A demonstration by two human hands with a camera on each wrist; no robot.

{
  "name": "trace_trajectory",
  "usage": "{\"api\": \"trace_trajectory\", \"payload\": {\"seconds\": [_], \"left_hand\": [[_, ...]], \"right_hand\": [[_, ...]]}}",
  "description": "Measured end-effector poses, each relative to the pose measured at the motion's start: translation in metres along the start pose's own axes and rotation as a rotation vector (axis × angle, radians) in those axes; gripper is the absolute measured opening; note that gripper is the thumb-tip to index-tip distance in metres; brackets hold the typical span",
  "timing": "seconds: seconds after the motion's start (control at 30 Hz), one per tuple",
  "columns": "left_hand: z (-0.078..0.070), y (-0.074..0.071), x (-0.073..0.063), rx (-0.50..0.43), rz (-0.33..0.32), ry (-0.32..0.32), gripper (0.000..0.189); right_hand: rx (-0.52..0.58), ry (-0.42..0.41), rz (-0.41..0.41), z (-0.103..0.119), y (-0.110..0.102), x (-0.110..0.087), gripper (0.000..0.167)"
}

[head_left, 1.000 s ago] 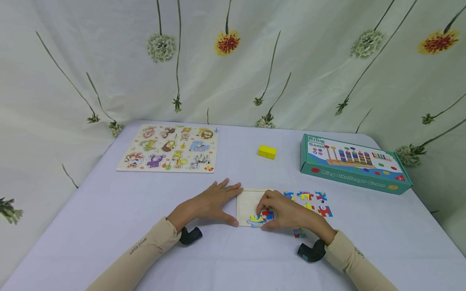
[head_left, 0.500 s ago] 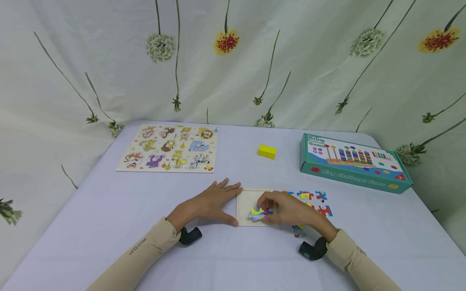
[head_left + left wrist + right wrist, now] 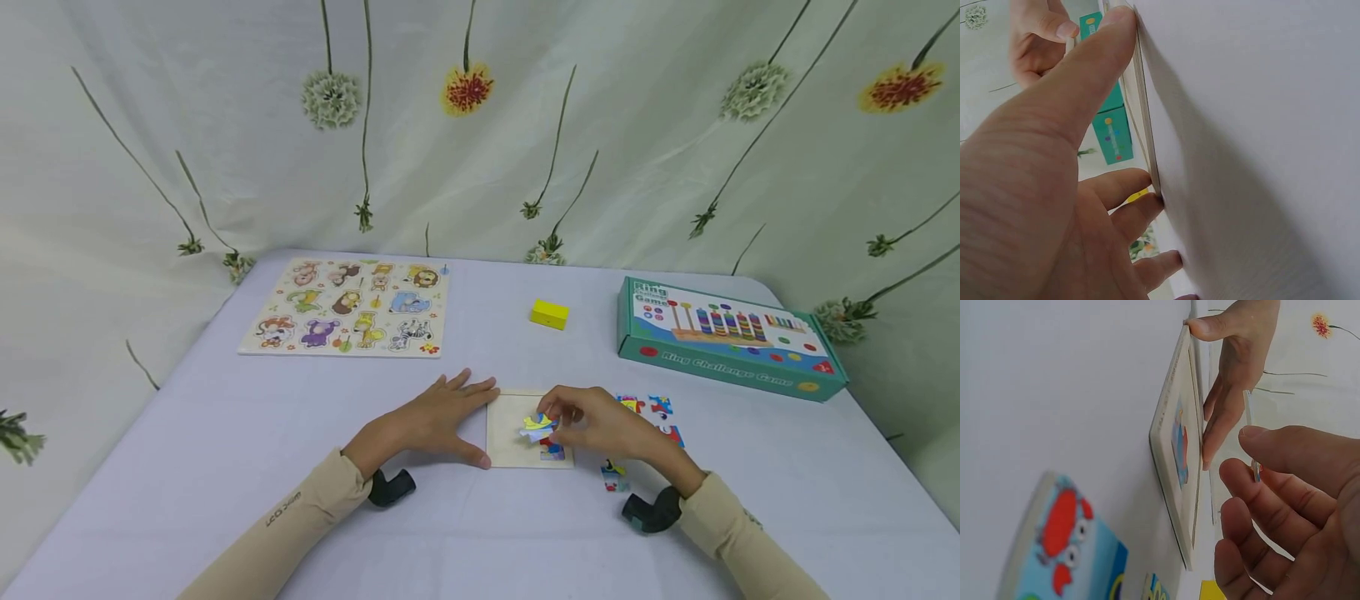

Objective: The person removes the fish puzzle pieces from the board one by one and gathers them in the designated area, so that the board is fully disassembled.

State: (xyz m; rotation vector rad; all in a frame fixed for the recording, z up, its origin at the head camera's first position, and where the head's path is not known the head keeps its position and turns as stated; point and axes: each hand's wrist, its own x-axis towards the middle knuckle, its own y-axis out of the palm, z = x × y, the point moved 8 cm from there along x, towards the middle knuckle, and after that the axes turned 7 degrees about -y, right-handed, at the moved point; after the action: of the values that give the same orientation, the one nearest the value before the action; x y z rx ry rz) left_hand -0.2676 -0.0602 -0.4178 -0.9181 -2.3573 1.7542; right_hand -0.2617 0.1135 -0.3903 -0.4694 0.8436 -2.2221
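Note:
My left hand [image 3: 442,419] lies with spread, straight fingers against the left edge of a small wooden puzzle tray [image 3: 504,446]; its thumb touches the near left corner. My right hand [image 3: 600,423] pinches a yellow and light-blue jigsaw piece [image 3: 536,428] between thumb and fingers, above the tray. In the right wrist view this jigsaw piece [image 3: 1248,407] appears edge-on, apart from the tray [image 3: 1161,440]. Another piece, red and blue [image 3: 552,451], sits in the tray's near right corner. Right of the tray lie several loose jigsaw pieces [image 3: 661,405], partly hidden by my right hand and wrist.
An animal puzzle board [image 3: 352,307] lies at the back left of the white-covered table. A yellow block [image 3: 550,314] is at the back middle. At the back right stands a green Ring Challenge Game box [image 3: 731,337]. A loose piece with a red crab [image 3: 1063,531] lies near the right wrist camera.
My right hand has lifted the yellow and light-blue piece off the tray and tilted it, uncovering more of the red and blue piece. My left hand has stayed in place.

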Motion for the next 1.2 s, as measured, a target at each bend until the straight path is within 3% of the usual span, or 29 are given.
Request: {"api": "trace_trajectory", "payload": {"seconds": [0.33, 0.8, 1.2], "left_hand": [[-0.001, -0.001, -0.002, -0.015, 0.002, 0.001, 0.099], [-0.002, -0.002, -0.002, -0.013, 0.000, 0.007, 0.100], [-0.002, -0.002, -0.002, -0.019, 0.005, 0.025, 0.099]], "right_hand": [[-0.015, -0.014, -0.024, 0.002, -0.015, -0.015, 0.029], [-0.019, 0.104, -0.106, -0.017, -0.038, -0.061, 0.028], [0.011, 0.148, -0.149, -0.027, -0.049, -0.095, 0.029]]}}
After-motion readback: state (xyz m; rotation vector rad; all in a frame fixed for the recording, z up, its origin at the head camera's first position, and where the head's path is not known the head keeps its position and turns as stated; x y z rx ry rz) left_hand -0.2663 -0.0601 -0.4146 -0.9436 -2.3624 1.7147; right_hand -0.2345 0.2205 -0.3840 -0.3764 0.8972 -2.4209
